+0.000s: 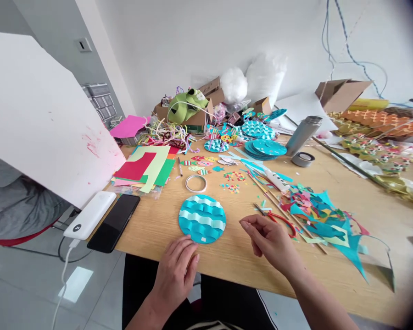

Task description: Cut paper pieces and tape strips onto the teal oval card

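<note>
A round blue paper disc with wavy strips of light and darker blue lies flat in front of me. A small white square sits near its lower edge. My left hand rests at the table's front edge, fingers stretched out, fingertips at the disc's lower left rim. To the right of the disc, my right hand is above the table with thumb and forefinger pinched together. Anything between those fingertips is too small to make out. Red-handled scissors or pliers lie just beyond the right hand.
Behind the disc are a tape roll, paper fish and confetti. Coloured paper, a phone and a power bank lie left. Right are paper scraps, a glue tube, blue discs and a steel flask.
</note>
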The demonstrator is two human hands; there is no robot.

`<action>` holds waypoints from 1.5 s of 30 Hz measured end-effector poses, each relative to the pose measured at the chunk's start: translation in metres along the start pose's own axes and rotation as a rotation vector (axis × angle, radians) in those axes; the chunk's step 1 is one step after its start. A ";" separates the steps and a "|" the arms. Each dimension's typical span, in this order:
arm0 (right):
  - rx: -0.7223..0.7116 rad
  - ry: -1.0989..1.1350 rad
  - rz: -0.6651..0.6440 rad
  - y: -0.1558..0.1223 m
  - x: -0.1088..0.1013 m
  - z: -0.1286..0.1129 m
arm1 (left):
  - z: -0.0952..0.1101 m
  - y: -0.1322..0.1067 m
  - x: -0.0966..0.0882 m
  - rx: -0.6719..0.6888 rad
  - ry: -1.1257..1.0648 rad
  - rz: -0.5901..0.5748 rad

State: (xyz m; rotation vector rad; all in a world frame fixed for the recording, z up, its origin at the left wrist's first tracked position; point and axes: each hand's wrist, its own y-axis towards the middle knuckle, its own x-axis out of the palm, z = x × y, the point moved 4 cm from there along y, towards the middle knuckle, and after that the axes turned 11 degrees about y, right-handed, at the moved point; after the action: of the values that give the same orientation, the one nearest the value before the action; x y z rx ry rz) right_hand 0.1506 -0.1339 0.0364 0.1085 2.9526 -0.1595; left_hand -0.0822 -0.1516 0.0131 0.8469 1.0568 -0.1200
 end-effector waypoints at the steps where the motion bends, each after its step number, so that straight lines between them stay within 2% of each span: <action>1: -0.007 0.013 0.015 0.001 -0.002 0.000 | 0.002 0.001 0.000 0.011 0.010 0.012; 5: -0.047 0.039 0.049 0.010 -0.011 -0.007 | 0.014 0.007 0.002 0.082 0.013 0.075; 11: -0.147 -0.054 -0.010 0.031 -0.020 -0.033 | 0.023 0.013 0.005 0.123 -0.001 0.140; 14: -0.151 -0.173 -0.060 0.039 -0.029 -0.041 | 0.019 0.014 0.002 0.101 -0.036 0.153; 17: -0.158 -0.403 -0.067 0.042 -0.049 -0.040 | 0.008 0.018 -0.005 0.053 -0.070 0.166; 20: -0.147 -0.658 0.041 0.037 -0.074 -0.032 | -0.005 0.028 -0.011 -0.015 -0.089 0.172; 23: -0.021 -0.830 0.084 0.025 -0.088 -0.012 | -0.010 0.039 -0.013 -0.038 -0.132 0.196; 25: 0.037 -0.917 0.076 0.018 -0.088 0.004 | -0.008 0.046 -0.011 -0.028 -0.155 0.203; 30: -0.032 -0.996 0.132 0.011 -0.080 0.029 | 0.009 0.055 -0.005 0.010 -0.209 0.219; 33: -0.099 -0.849 0.209 0.005 -0.080 0.024 | 0.018 0.059 -0.003 -0.021 -0.261 0.208; 35: -0.101 -0.598 0.163 -0.001 -0.075 0.014 | 0.023 0.063 -0.001 -0.073 -0.330 0.170; 37: -0.057 -0.236 -0.046 -0.010 -0.058 0.005 | 0.027 0.067 0.003 -0.156 -0.437 0.095; 40: -0.017 0.362 -0.351 -0.026 -0.020 -0.008 | 0.035 0.074 0.011 -0.297 -0.648 -0.062; 42: 0.012 0.649 -0.456 -0.032 0.005 -0.007 | 0.040 0.078 0.014 -0.363 -0.788 -0.145; 45: 0.006 0.903 -0.505 -0.034 0.032 0.004 | 0.045 0.084 0.013 -0.426 -0.949 -0.200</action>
State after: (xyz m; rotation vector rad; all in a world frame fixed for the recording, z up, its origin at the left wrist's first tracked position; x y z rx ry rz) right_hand 0.1176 -0.1662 0.0301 -0.7697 3.8000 -0.2316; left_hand -0.0035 -0.1198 0.0589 0.2189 0.2393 -0.4051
